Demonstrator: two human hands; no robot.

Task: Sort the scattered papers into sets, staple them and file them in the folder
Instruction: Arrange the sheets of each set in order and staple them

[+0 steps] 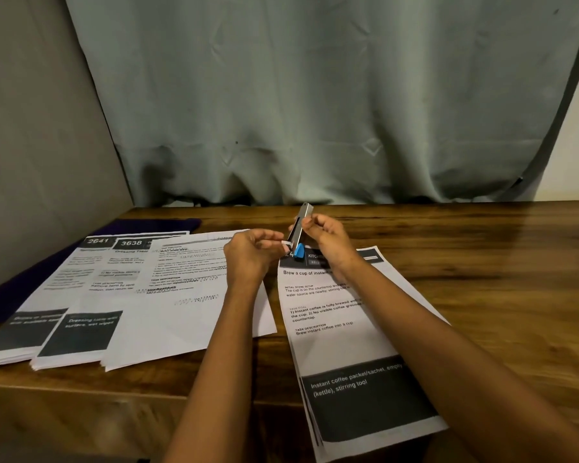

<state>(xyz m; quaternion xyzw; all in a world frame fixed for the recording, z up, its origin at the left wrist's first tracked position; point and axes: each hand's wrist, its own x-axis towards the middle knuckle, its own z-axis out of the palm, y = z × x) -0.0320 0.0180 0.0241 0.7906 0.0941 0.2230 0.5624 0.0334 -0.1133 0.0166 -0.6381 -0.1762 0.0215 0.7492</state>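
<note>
Hidden or unclear:
- The dark purple flat folder (pixel 173 225) lies at the far left. Paper stacks cover most of it, and only its far edge and left strip show.
- The small white piece (pixel 285 242) at my left fingertips is too small to identify.
- My right hand partly masks the silver metal stapler with a blue plastic end (pixel 300 233). I cannot tell whether the blue end touches the sheet below.
- Print on the two leftmost stacks is blurred, apart from the headings 2641 and 3638.

Hands:
- Left hand (pixel 248 253): fingers curled, pinching the white piece just beside the stapler.
- Right hand (pixel 326 238): fingers curled round the stapler, holding it tilted with the blue end down, over the top of the right-hand stack.

Count:
- One stapler.
- One folder.
- Four stacks of white printed paper on the brown wooden tabletop (pixel 482 262):
  - stack 2641 (pixel 54 295)
  - stack 3638 (pixel 111 295)
  - third stack (pixel 188 315), overlapping its neighbour
  - fourth stack (pixel 348 345), apart to the right and under my right forearm
</note>
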